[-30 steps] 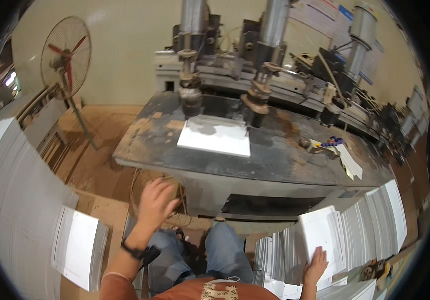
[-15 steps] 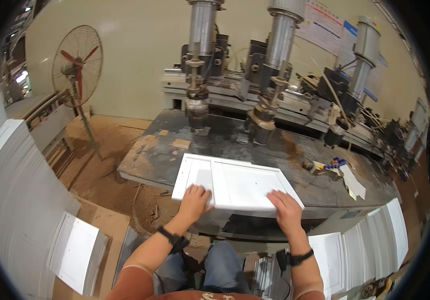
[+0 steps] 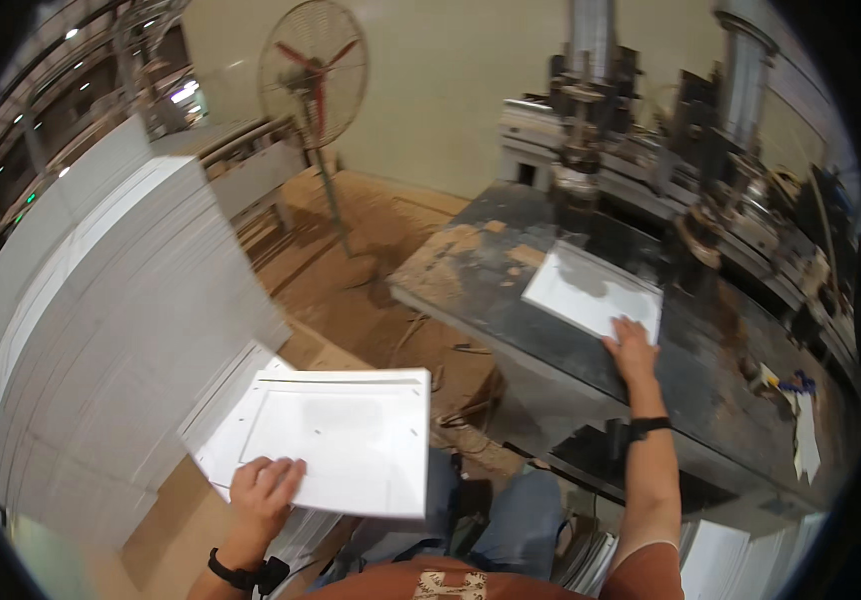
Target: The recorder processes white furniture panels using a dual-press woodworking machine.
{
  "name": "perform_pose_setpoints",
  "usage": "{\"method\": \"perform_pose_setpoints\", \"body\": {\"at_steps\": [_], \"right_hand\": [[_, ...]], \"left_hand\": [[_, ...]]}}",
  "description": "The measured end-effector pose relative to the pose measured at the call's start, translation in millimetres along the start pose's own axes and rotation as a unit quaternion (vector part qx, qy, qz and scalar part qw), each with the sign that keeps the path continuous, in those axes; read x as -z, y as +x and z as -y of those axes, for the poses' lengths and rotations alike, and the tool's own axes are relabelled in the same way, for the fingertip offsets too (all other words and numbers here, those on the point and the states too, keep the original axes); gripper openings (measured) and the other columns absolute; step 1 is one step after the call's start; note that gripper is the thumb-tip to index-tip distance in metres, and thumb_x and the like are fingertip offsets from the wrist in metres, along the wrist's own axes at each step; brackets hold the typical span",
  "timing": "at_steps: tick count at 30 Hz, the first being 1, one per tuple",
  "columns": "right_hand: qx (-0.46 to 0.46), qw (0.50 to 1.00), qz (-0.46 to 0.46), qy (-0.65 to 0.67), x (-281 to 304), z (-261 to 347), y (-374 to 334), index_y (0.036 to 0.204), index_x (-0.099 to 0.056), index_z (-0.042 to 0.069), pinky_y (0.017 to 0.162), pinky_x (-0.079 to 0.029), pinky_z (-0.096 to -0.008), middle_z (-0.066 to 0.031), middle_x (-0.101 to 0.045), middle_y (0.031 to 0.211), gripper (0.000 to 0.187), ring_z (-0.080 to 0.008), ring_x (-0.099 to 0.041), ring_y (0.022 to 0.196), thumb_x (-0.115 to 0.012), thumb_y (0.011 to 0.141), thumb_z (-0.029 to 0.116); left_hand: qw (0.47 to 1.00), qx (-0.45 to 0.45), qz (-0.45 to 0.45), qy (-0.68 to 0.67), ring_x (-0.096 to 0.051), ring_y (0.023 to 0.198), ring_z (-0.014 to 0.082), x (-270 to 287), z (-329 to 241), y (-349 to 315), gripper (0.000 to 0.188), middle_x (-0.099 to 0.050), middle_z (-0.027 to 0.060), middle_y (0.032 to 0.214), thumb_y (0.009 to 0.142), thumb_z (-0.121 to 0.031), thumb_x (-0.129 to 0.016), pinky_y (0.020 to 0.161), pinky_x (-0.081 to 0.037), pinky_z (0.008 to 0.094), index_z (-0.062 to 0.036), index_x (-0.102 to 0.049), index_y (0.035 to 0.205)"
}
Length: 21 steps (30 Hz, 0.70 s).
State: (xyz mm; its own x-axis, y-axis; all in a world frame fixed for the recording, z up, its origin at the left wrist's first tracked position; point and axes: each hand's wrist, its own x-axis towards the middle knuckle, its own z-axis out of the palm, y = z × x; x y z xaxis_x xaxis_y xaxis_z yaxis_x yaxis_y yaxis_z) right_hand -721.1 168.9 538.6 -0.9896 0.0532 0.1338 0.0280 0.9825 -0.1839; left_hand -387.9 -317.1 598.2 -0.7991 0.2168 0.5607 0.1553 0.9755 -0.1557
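Observation:
My left hand point(image 3: 266, 490) grips a white framed panel point(image 3: 351, 435) by its near left edge, fingers on top and the thumb hidden. That panel is over the low pile of white panels point(image 3: 216, 425) on the left and partly covers it. At the right, my right hand point(image 3: 634, 352) is closed on the near right corner of a second white panel point(image 3: 586, 290), its fingers over the top face. This second panel is at the black worktop point(image 3: 491, 300), below the machine's vertical spindles point(image 3: 579, 165); whether it lies fully flat I cannot tell.
A tall stack of pale panels point(image 3: 121, 350) rises on the left. Behind it stands a caged fan point(image 3: 313, 75) with red blades. A blue jointed hose point(image 3: 799, 383) and a pale offcut point(image 3: 807, 440) lie on the worktop's right part. Sawdust covers the floor point(image 3: 371, 220).
The two panels, held together before, are now apart. My left hand has carried one left over the low pile; my right hand has the other on the worktop. The view has turned left.

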Motion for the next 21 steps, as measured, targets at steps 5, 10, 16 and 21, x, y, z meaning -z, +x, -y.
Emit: {"method": "perform_pose_setpoints", "body": {"at_steps": [5,10,16,21], "right_hand": [[0.008,0.998,-0.046,-0.033,-3.7,-2.6,-4.4,0.135,-0.048,0.019,0.102,-0.018,-0.0718,-0.0063,-0.038,0.147,0.052,-0.0291,-0.025,0.140,-0.059,0.088,0.039],[0.136,0.982,-0.129,0.029,17.5,39.7,-53.8,0.129,-0.052,0.012,0.108,-0.020,-0.0601,-0.0088,-0.043,0.142,0.047,-0.0325,-0.028,0.138,-0.064,0.086,0.025],[0.147,0.967,-0.196,0.070,54.2,-2.4,-168.0,0.125,-0.055,0.008,0.108,-0.027,-0.0459,-0.0117,-0.050,0.135,0.043,-0.0351,-0.034,0.134,-0.064,0.082,0.011],[-0.133,0.974,-0.171,-0.071,62.8,-120.8,-344.2,0.138,-0.038,0.004,0.106,-0.024,-0.0581,-0.0146,-0.035,0.146,0.074,-0.0375,-0.028,0.137,-0.073,0.074,0.015]], "left_hand": [[0.978,0.193,0.022,0.079,-0.058,0.095,0.0249,-3.9,24.2,-40.3,0.040,-0.064,0.0056,0.108,0.072,-0.001,-0.057,0.077,-0.043,0.0371,-0.0075,-0.063,0.111],[0.958,0.247,0.051,0.135,-0.054,0.100,0.0253,-56.1,44.9,-51.5,0.048,-0.059,0.0078,0.115,0.074,-0.004,-0.061,0.079,-0.043,0.0375,-0.0067,-0.056,0.121],[0.944,0.298,0.110,0.095,-0.050,0.094,0.0266,-101.3,75.8,-55.7,0.085,-0.056,0.0097,0.113,0.055,-0.047,-0.081,0.075,-0.043,0.0391,-0.0063,-0.053,0.124],[0.941,0.322,0.091,0.045,-0.050,0.103,0.0342,-101.8,75.1,-58.1,0.076,-0.058,0.0147,0.113,0.056,-0.039,-0.083,0.083,-0.041,0.0441,-0.0039,-0.058,0.118]]}}
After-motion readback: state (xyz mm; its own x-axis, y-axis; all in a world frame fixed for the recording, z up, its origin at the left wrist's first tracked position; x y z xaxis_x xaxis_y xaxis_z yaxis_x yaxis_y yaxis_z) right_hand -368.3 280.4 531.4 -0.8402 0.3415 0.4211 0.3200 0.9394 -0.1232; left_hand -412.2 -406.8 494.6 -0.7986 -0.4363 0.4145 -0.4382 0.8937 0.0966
